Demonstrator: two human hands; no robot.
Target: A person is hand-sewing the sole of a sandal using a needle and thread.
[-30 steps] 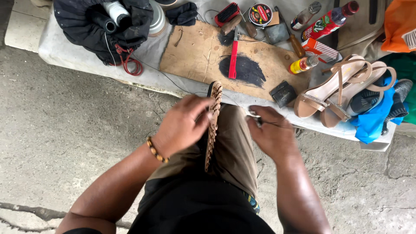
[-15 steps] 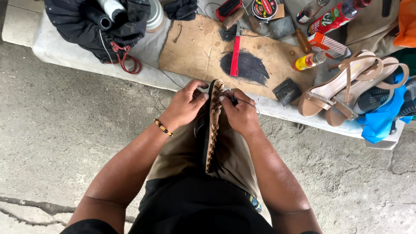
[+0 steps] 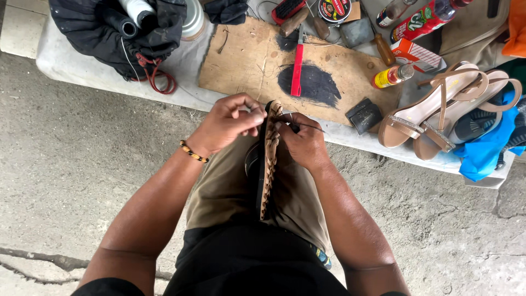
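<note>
Both hands, left hand [image 3: 227,123] and right hand [image 3: 301,142], pinch the braided sandal [image 3: 268,164]; its sole is hidden, above the concrete floor [image 3: 66,164].

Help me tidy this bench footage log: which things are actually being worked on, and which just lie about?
In hand: braided sandal, pinched by the left hand and right hand; thin thread.

Lying about: red-handled tool, cardboard sheet, tan heeled sandals, black bag, small bottle.
</note>
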